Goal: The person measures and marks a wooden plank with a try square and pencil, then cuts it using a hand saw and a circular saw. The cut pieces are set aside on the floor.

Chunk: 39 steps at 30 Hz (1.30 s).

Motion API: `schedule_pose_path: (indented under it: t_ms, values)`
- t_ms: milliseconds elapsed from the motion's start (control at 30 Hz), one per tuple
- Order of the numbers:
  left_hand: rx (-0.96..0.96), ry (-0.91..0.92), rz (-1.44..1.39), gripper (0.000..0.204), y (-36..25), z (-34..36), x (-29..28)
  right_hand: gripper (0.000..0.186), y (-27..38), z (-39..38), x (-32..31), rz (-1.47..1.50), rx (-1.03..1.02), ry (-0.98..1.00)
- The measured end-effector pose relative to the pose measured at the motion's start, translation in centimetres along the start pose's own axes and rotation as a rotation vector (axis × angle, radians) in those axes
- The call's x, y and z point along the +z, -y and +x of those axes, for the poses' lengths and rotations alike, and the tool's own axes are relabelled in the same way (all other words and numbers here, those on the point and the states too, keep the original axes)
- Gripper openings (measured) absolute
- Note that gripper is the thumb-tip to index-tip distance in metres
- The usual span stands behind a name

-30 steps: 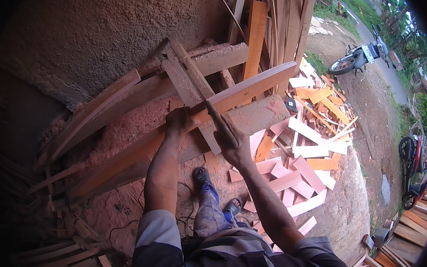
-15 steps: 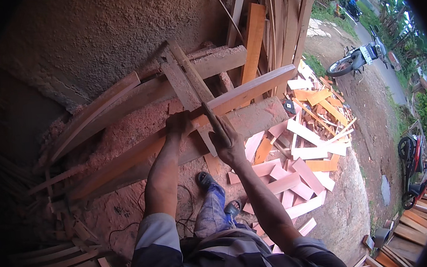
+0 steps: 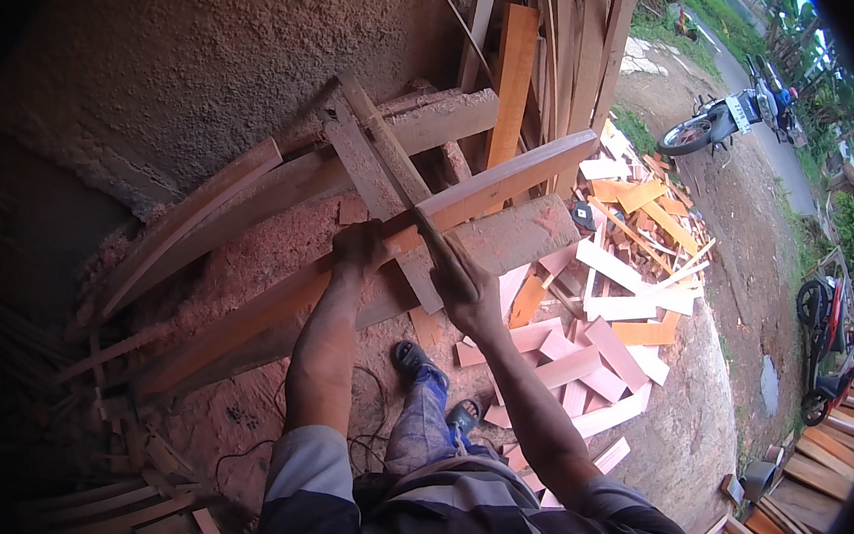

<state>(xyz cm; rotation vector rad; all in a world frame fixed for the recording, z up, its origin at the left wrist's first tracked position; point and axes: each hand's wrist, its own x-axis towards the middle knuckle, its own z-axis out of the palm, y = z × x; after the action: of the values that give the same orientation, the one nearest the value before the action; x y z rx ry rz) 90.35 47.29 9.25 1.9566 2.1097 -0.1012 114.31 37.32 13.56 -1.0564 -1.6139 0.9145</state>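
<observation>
Long reddish-brown wooden plank (image 3: pixel 501 183) lies slantwise across the heap, its near end at the middle of the view, its far end raised toward the upper right. Left hand (image 3: pixel 357 248) is clamped on the plank's near end, grip closed around the wood. Right hand (image 3: pixel 470 299) sits just beside it, fingers wrapped round a dark narrow piece (image 3: pixel 438 256) that crosses the plank; whether that is a tool or a strip of wood I cannot tell. Both forearms come up from the lower edge.

Under the plank: a thick pale-brown timber block (image 3: pixel 520 232), touching it from below, and grey weathered boards (image 3: pixel 379 160) crossing at an angle. Long curved offcut slabs (image 3: pixel 193 220) fan out to the left, bedded in a drift of reddish sawdust (image 3: pixel 247 271).

How far along: the plank is in hand but resting on the stack, not lifted clear. No cut or mark on it shows. By my reading the handling is at an early stage, with the piece gripped and everything else left to do.

Further out: the person's feet in dark sandals (image 3: pixel 409 354) on the dirt floor, a thin black cable (image 3: pixel 261 446) trailing near them. Right of the feet, a scatter of short pinkish and orange wood offcuts (image 3: pixel 613 333). Rough earthen wall (image 3: pixel 181 75) behind the heap. Upright planks (image 3: pixel 570 45) lean at top. Beyond, a parked motorcycle (image 3: pixel 726 118) by a road, another red one (image 3: pixel 826 336) at the right edge.
</observation>
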Motion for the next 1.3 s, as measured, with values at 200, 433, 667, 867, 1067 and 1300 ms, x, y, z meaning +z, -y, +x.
schedule_pose_path:
  t_ms: [200, 433, 667, 867, 1067, 1300]
  values:
    - [-0.037, 0.038, -0.066, 0.063, 0.4, 0.8, -0.9, 0.055, 2.8, -8.4, -4.4, -0.236, 0.109, 0.063]
    - [-0.076, 0.039, -0.072, 0.068, 0.3, 1.3, -0.4, 0.06, 6.6, -14.6, -8.8, -0.331, -0.016, 0.043]
    - [-0.003, 0.031, -0.018, 0.063, 0.0, 0.2, -0.4, 0.05, -0.9, -0.3, -0.1, 0.019, 0.084, 0.0]
    - [-0.032, 0.067, -0.149, 0.061, 1.3, 2.3, -1.0, 0.062, 7.3, -19.9, -11.0, -0.382, 0.038, 0.001]
    - [-0.045, 0.024, -0.033, 0.058, -0.2, -0.1, 0.1, 0.05, 0.2, -0.1, -0.2, -0.013, 0.171, 0.033]
    - [-0.035, 0.109, -0.151, 0.067, 1.7, 2.5, -1.9, 0.052, 4.2, -13.1, -7.4, -0.206, 0.134, 0.04]
